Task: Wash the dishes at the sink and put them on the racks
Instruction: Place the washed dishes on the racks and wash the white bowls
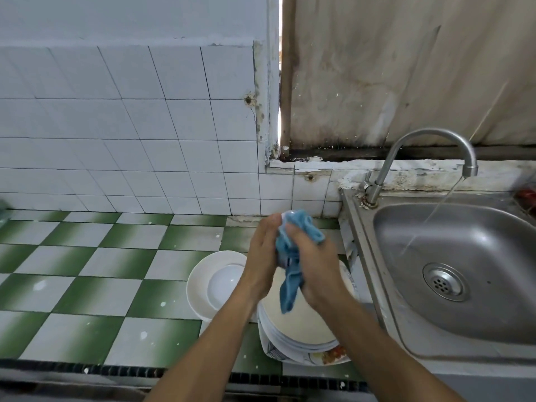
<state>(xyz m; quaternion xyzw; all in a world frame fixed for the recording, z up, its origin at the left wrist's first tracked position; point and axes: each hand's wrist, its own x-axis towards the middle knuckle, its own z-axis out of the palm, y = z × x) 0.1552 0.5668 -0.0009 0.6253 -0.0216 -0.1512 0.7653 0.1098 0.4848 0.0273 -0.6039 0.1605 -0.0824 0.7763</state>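
White dish (285,214), blue cloth (291,248) between hands (262,250) (314,265)

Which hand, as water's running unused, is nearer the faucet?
Right. The right hand, gripping the blue cloth, is left of the faucet; the left hand, holding a white dish, farther left.

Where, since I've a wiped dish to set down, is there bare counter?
Bare: the checkered counter left of the white bowls, to the tiled wall, and the sink, though water runs in. Crowded: beside the sink's left rim, where bowls and plate stack sit under the left hand and right hand.
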